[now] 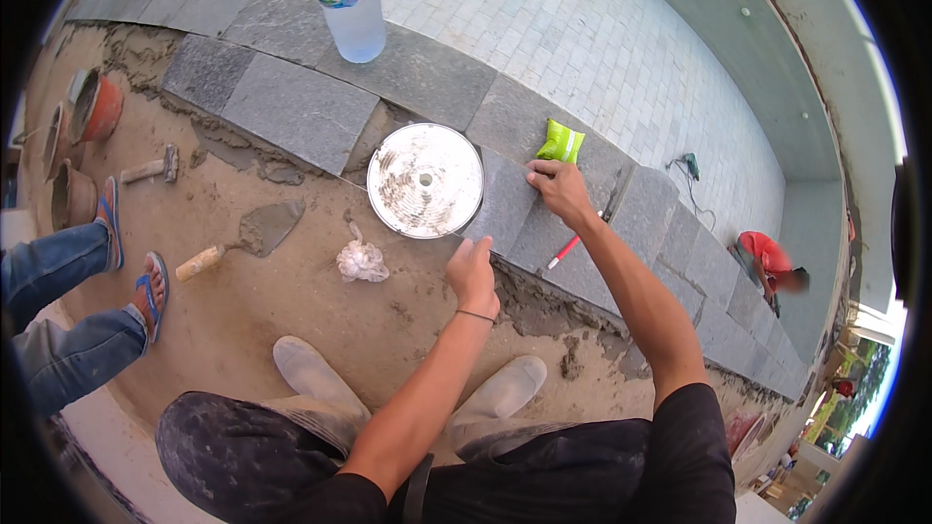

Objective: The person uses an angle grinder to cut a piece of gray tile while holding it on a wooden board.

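A grey stone tile (pixel 504 196) lies in the row along the ledge. On it, near its right edge, my right hand (pixel 561 190) rests with the thumb and fingers pinched together; whatever they hold is too small to tell. My left hand (pixel 473 281) is closed at the tile's near edge, beside a thin string, and its contents are hidden. Left of the tile sits a round whitish disc (pixel 425 196) with a centre hole and grey smears. A bright green packet (pixel 561 142) lies just beyond my right hand. Below that wrist is a red pen-like marker (pixel 564 250).
A water bottle (pixel 349 15) stands on the ledge. Left on the sandy ground are a trowel (pixel 257 233), a hammer (pixel 153 169), buckets (pixel 95 107) and a crumpled plastic bag (pixel 360 260). Another person's sandalled feet (pixel 148 296) are at left; a person in red (pixel 765 257) is far right.
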Available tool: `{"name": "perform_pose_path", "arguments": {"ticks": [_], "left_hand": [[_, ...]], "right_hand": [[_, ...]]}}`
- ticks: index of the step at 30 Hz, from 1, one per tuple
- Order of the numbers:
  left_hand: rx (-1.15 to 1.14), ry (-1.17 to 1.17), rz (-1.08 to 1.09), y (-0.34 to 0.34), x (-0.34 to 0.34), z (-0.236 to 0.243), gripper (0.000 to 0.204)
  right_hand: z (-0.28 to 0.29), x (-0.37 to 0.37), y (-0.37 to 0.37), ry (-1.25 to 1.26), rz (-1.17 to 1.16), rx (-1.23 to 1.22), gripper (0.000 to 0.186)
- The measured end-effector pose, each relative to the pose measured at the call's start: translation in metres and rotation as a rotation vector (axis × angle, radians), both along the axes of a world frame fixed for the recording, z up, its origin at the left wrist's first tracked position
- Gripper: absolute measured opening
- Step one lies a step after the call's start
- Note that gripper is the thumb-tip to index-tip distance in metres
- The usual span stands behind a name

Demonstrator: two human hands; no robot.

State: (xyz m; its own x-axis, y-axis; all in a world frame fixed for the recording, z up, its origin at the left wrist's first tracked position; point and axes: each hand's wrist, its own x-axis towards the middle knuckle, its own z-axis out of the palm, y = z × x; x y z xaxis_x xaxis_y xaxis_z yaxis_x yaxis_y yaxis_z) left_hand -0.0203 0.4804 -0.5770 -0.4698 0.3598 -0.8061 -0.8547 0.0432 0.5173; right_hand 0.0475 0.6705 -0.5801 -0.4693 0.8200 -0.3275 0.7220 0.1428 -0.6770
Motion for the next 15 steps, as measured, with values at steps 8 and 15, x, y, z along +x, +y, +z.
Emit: {"name": "perform_pose_path", "arguments": {"ticks": [8,15], "left_hand": [[-0.026,0.136,0.067,0.003,0.015,-0.006,0.022],[-0.030,0.132,-0.042,-0.003,0.011,0.001,0.062]], "right_hand": [[-0.011,-0.001,0.008,0.002,0.086,0.134,0.024],[-0.010,-0.002,0.004,-0.006,0.062,0.157,0.023]]}}
